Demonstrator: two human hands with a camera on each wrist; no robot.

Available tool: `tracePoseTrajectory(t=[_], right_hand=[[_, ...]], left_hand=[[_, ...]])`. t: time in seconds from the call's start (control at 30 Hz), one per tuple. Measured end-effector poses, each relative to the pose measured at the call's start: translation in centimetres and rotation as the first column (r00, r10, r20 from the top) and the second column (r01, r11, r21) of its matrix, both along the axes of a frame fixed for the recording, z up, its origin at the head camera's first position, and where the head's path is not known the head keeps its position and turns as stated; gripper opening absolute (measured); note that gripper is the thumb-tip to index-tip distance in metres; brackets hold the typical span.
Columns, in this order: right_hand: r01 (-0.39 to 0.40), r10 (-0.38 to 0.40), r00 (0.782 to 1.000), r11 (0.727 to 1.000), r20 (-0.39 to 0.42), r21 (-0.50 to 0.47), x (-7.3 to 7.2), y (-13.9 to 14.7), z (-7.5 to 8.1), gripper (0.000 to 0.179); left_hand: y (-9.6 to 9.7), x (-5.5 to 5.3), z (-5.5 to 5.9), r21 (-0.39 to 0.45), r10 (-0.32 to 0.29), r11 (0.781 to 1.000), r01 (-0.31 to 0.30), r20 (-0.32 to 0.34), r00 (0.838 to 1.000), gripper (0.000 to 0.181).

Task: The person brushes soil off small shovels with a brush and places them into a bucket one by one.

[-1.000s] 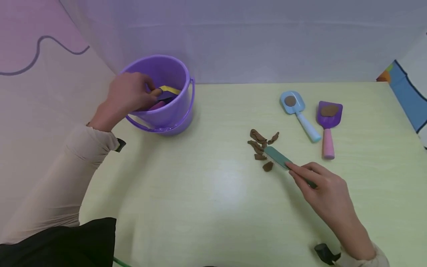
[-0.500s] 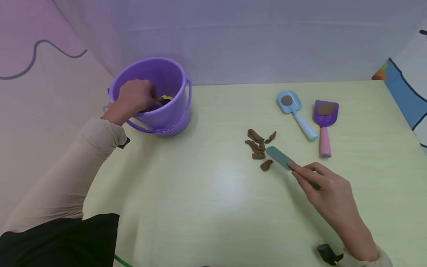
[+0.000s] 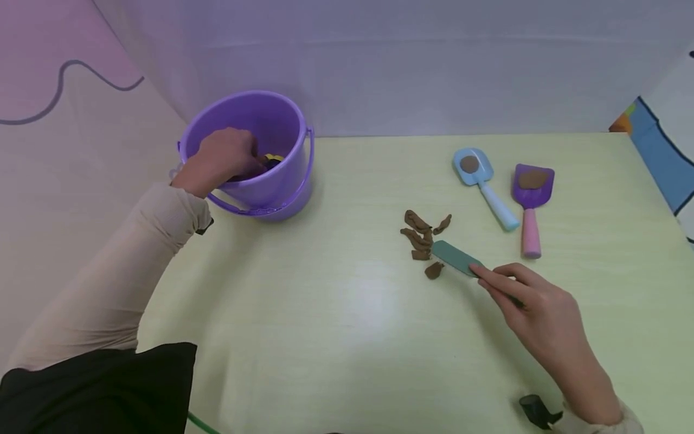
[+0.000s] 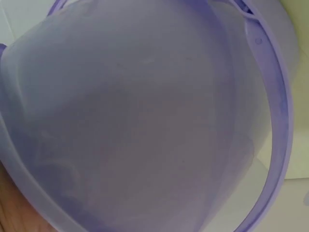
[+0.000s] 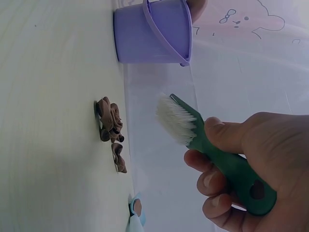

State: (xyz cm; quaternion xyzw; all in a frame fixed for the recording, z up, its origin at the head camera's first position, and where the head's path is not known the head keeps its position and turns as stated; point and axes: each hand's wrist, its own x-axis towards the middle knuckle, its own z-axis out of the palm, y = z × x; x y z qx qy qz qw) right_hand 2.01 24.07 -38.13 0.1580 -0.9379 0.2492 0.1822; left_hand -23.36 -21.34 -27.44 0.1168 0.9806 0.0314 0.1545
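Observation:
My left hand (image 3: 225,158) reaches down into a purple bucket (image 3: 282,193), its fingers hidden behind the near rim. A bit of something yellow (image 3: 275,157) shows beside it inside. In the left wrist view the bucket's outer wall (image 4: 145,121) fills most of the frame. My right hand (image 3: 547,319) grips a green brush (image 3: 455,258) by its handle, thumb along the top. White bristles (image 5: 176,118) show in the right wrist view, held above the table. Several curled brown clay-like pieces (image 3: 416,221) lie just left of the brush's tip.
A light blue toy shovel (image 3: 496,205) and a purple one with a pink handle (image 3: 531,232) lie at the right, each with a flat brown patch in its scoop. Behind the table (image 3: 325,361) hangs a pale curtain (image 3: 461,72). Black cloth (image 3: 103,386) covers the lower left.
My left hand has gone deeper into the bucket, covering more of the things inside. The brush has drawn slightly right, away from the brown pieces.

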Motion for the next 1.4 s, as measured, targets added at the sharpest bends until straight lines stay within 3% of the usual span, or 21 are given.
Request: tracePoseTrajectory(t=[0.07,0.27,0.37,0.47,0.53,0.63,0.7,0.87,0.97,1.07,1.13,1.27,1.3,1.4], right_hand=[[0.003,-0.003,1.000,1.000,0.011,0.014,0.1,0.1,0.2,0.058],[0.010,-0.010,1.000,1.000,0.014,0.017,0.3,0.5,0.5,0.058],[0.016,-0.016,1.000,1.000,0.007,0.015,0.4,0.8,0.7,0.054],[0.016,-0.016,1.000,1.000,-0.004,0.013,0.4,1.2,0.7,0.026],[0.016,-0.016,1.000,1.000,-0.016,0.011,0.4,1.5,0.8,0.030],[0.025,-0.025,0.999,1.000,-0.032,0.008,0.4,1.9,1.1,0.059],[0.036,-0.036,0.998,0.999,-0.044,0.001,0.4,2.1,1.2,0.060],[0.064,-0.067,0.994,0.998,-0.089,-0.028,0.3,2.7,1.3,0.060],[0.084,-0.088,0.990,0.996,-0.106,-0.043,0.4,3.1,1.2,0.061],[0.109,-0.113,0.989,0.993,-0.096,-0.044,0.6,3.6,1.3,0.062],[0.127,-0.130,0.988,0.991,-0.081,-0.042,0.8,3.9,1.5,0.062],[0.169,-0.170,0.984,0.985,-0.051,-0.022,1.3,4.7,1.7,0.023],[0.179,-0.179,0.983,0.984,-0.046,-0.021,1.5,4.8,1.7,0.021],[0.202,-0.203,0.978,0.979,-0.047,-0.020,1.9,5.3,1.5,0.036]], left_hand=[[0.1,0.2,0.2,-0.008,0.010,1.000,-0.010,0.007,1.000,0.027],[0.6,0.8,1.0,-0.059,0.051,0.997,-0.047,0.065,0.997,0.036],[0.6,1.2,1.3,-0.049,0.059,0.997,-0.056,0.062,0.996,0.040],[0.4,1.7,1.7,-0.030,0.075,0.997,-0.075,-0.019,0.997,0.042],[0.4,2.2,1.8,-0.010,0.084,0.996,-0.086,-0.120,0.989,0.041],[0.8,3.0,2.1,0.069,0.117,0.992,-0.101,-0.292,0.949,0.031],[1.5,3.7,2.4,0.147,0.142,0.985,-0.092,-0.371,0.918,0.028],[3.9,5.5,3.6,0.344,0.200,0.939,-0.023,-0.488,0.849,0.034],[5.5,6.7,4.2,0.464,0.234,0.885,0.031,-0.501,0.833,0.029],[7.3,7.6,4.3,0.568,0.241,0.821,0.056,-0.434,0.868,0.025],[8.6,8.0,4.0,0.601,0.229,0.797,0.050,-0.379,0.897,0.023],[11.5,8.3,2.0,0.620,0.167,0.781,0.068,-0.313,0.935,0.020],[12.3,8.3,1.3,0.628,0.149,0.775,0.076,-0.298,0.943,0.019],[14.9,8.3,-0.7,0.663,0.088,0.743,0.090,-0.230,0.969,0.017]])
